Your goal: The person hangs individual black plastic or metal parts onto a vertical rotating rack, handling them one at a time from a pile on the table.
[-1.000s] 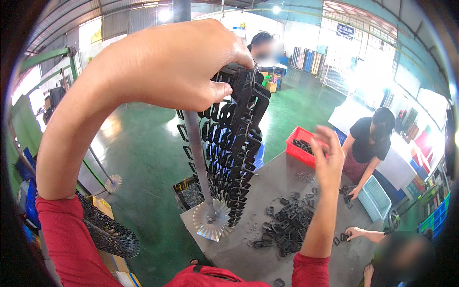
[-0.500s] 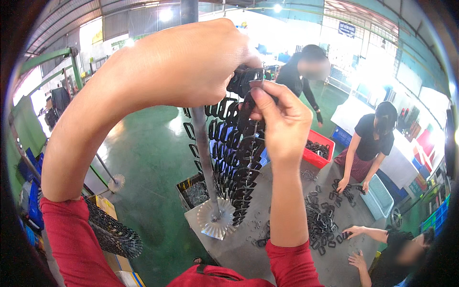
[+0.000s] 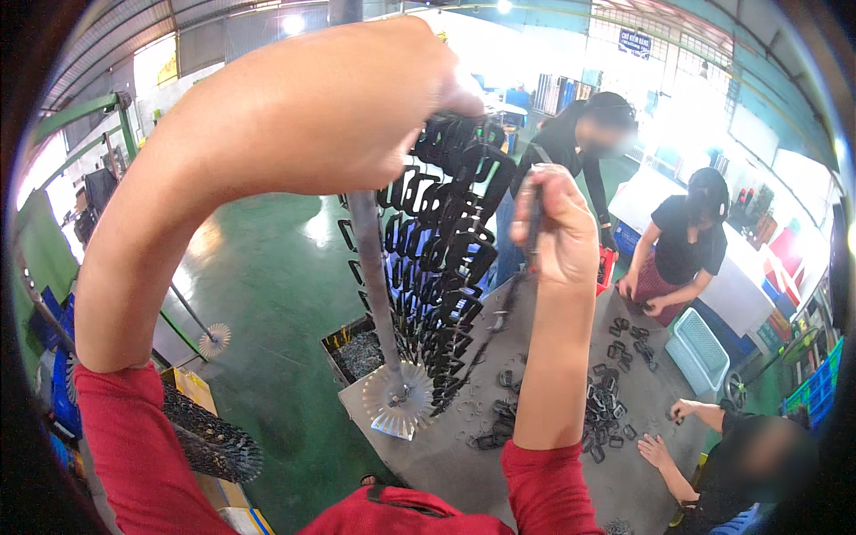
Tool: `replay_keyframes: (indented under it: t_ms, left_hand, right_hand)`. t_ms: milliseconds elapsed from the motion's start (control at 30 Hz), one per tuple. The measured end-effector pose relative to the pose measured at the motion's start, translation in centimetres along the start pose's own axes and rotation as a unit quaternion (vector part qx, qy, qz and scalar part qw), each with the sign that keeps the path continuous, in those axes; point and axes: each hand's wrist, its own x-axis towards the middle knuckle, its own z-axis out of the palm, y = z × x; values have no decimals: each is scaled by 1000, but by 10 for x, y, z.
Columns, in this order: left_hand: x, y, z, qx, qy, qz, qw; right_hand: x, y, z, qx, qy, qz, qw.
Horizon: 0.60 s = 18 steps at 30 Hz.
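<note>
My left hand point(image 3: 437, 85) reaches across the top of an upright grey pole point(image 3: 366, 241), beside the upper hanging black pieces; its fingers are mostly hidden and blurred. Strands of black rectangular open-centred pieces point(image 3: 428, 241) hang beside the pole, down to a slotted round metal disc point(image 3: 399, 401) at its foot. To the right, my right hand point(image 3: 566, 218) is closed, pinching a dark strand point(image 3: 504, 312) near its upper end. That strand slants down and left towards the disc, apart from the other strands.
Loose black pieces point(image 3: 606, 406) lie on the grey table point(image 3: 428, 455). Three co-workers stand or sit around it, one's hand point(image 3: 655, 452) on the tabletop. A light blue basket point(image 3: 700, 352) is at the right; a metal-filled bin point(image 3: 357, 352) is left of the disc.
My right hand has moved right and down, away from my left hand, drawing the dark strand outward. The left hand stays near the pole top. A co-worker bends towards the red crate.
</note>
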Motion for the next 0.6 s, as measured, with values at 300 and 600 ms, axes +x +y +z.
replay_keyframes:
  t_ms: [300, 600]
  left_hand:
    - [-9, -27, 14, -108, 81, 94, 986]
    - [-2, -10, 3, -91, 87, 121, 985]
  right_hand:
    - [-71, -71, -174, -331, 285, -32, 899]
    - [-123, -69, -205, -729, 289, 14, 621]
